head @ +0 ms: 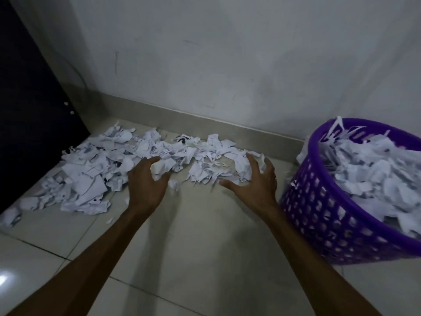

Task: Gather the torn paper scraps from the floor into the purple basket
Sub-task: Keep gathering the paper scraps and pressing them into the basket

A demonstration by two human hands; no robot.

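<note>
Forearms reach in from the near edge, and both of my hands are stretched out low over the tiled floor (205, 258). Left hand (147, 181) and right hand (255, 181) each have the fingers spread wide and loosely arched, holding nothing; the left fingertips (155, 159) touch the near edge of the paper, and the right fingertips (250, 157) reach in among it.

Largest item: the band of torn paper scraps (95, 169), lying beyond my fingers against the foot of the wall (227, 53). Its long axis runs left to right, parallel to the skirting. The bulk lies left of my left hand, toward a dark panel (27, 110); a thinner patch (211, 169) lies between my two hands, just ahead of the palms.

Next: the purple basket (337, 226), just right of my right hand and tilted toward me, already heaped with scraps. My right hand is the nearer one to it.

Judgement: the coming move is a two-handed scoop of the patch between the palms, then a carry rightward to the basket.

Smallest: stray bits (174, 184) lie just right of the left hand. Printed marks show on several scraps, but none is legible; I see no brand or label.
</note>
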